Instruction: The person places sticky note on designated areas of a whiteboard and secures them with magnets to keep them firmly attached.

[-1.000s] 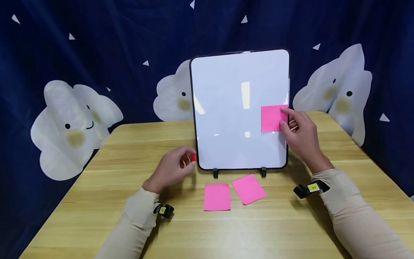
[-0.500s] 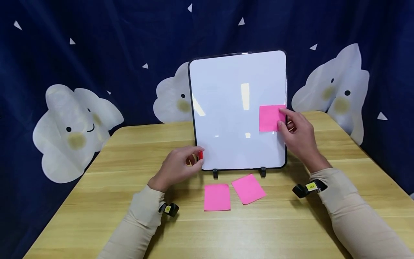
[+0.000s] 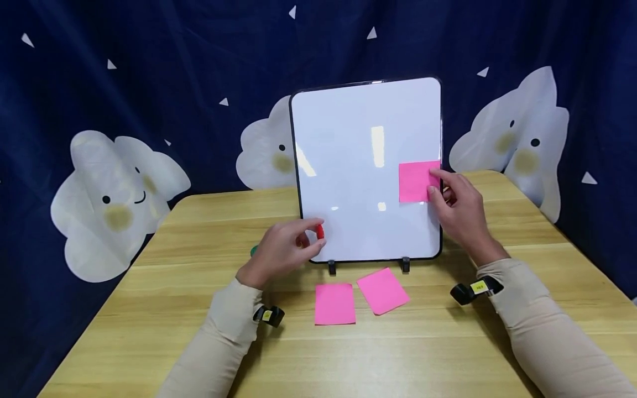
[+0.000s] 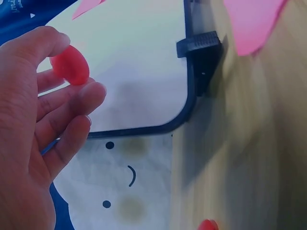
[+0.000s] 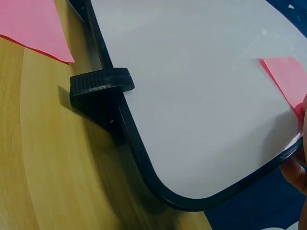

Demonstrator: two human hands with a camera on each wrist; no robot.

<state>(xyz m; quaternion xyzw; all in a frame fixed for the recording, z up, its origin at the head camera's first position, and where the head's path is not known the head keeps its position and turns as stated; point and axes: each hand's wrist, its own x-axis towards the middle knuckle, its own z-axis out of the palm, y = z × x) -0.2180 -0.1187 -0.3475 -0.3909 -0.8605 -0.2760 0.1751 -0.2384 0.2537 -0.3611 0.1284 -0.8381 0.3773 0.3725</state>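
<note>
Between its thumb and fingertips, my left hand (image 3: 283,249) pinches a small red round piece (image 3: 320,231), which looks like a magnet. The left wrist view shows this red disc (image 4: 70,65) apart from the board behind it. The hand is in front of the lower left corner of an upright whiteboard (image 3: 348,138) with a black frame. At the board's right edge, my right hand (image 3: 463,207) holds a pink sticky note (image 3: 413,182) against the white surface, thumb and forefinger on the note's right side. Only a bit of that hand enters the right wrist view.
Two more pink notes, one straight (image 3: 335,304) and one turned (image 3: 383,291), lie on the wooden table before the board. Black stand feet (image 3: 332,267) hold the board's lower edge. A green thing (image 3: 254,250) is partly hidden behind my left hand. Another red piece (image 4: 208,224) shows low in the left wrist view.
My left hand has moved right with the red piece, from beside the board's left edge to in front of its lower left corner. The right hand keeps its place on the note.
</note>
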